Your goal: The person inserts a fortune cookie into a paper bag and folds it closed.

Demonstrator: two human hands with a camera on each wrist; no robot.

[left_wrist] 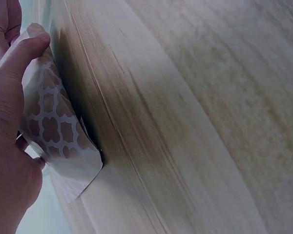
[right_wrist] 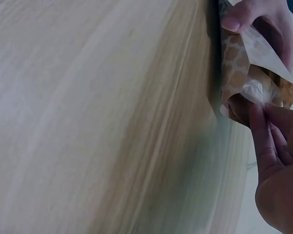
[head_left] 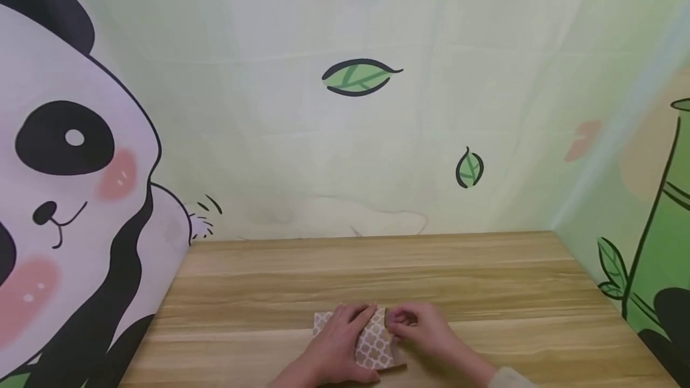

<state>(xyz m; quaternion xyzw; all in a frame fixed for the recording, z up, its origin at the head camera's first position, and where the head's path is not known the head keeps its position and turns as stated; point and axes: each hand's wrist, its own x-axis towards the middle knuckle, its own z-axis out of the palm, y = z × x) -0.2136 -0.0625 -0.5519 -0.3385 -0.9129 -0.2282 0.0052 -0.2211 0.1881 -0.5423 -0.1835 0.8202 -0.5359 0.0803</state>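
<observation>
A paper bag (head_left: 374, 343) with a brown and white lattice print lies on the wooden table. My left hand (head_left: 336, 343) grips it across the top, thumb at the near edge and fingers towards the far edge. In the right wrist view the bag's open end (right_wrist: 234, 58) faces my right hand (right_wrist: 278, 151), showing a brown inside. Clear crinkled plastic (right_wrist: 256, 90) sits in that opening, and the right thumb and fingertips pinch it. The left wrist view shows the bag's other end (left_wrist: 53, 126), bent and slightly raised off the table. What else is inside stays hidden.
The wood-grain table (head_left: 248, 292) stretches out around the bag on all sides. Behind it hangs a pale green backdrop (head_left: 242, 106) with printed leaves, a panda (head_left: 129, 130) at the left and bamboo (head_left: 663, 238) at the right.
</observation>
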